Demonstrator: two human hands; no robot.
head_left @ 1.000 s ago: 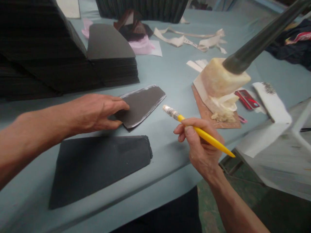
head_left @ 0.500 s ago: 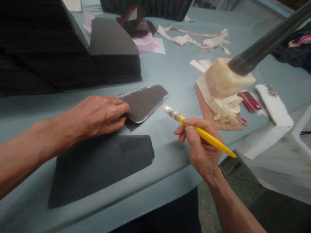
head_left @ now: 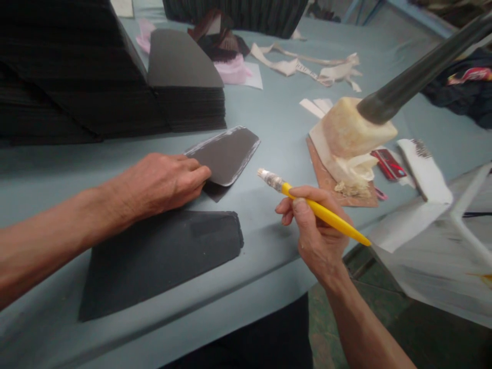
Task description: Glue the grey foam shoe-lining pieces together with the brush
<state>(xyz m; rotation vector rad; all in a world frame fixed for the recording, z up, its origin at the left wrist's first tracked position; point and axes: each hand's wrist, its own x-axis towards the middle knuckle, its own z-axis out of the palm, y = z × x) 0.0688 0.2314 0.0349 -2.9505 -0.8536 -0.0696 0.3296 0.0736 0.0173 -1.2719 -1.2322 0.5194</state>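
Note:
My right hand (head_left: 323, 225) grips a yellow-handled brush (head_left: 326, 212), its whitish bristles pointing left above the table. My left hand (head_left: 172, 179) is closed on the near left edge of a dark grey panel (head_left: 230, 156) with rounded corners. White smears, looking like glue, run along the panel's edges. Beneath it a corner of another dark piece (head_left: 218, 192) pokes out. Just in front of my left wrist lies a larger black panel (head_left: 165, 261), flat on the table, partly covered by my forearm. The brush tip and the grey panel are apart.
Tall stacks of black panels (head_left: 196, 107) stand at the back left. On the right, a pale block-shaped container (head_left: 353, 128) with a dark handle sits on a brown board (head_left: 321, 174). A red box (head_left: 389, 164), white strips (head_left: 284, 64) and pink scraps (head_left: 232, 70) lie around.
The grey panel has turned slightly in my left hand, its near corner lifting away from the piece below. My left hand has shifted a little right. The brush is held nearly still.

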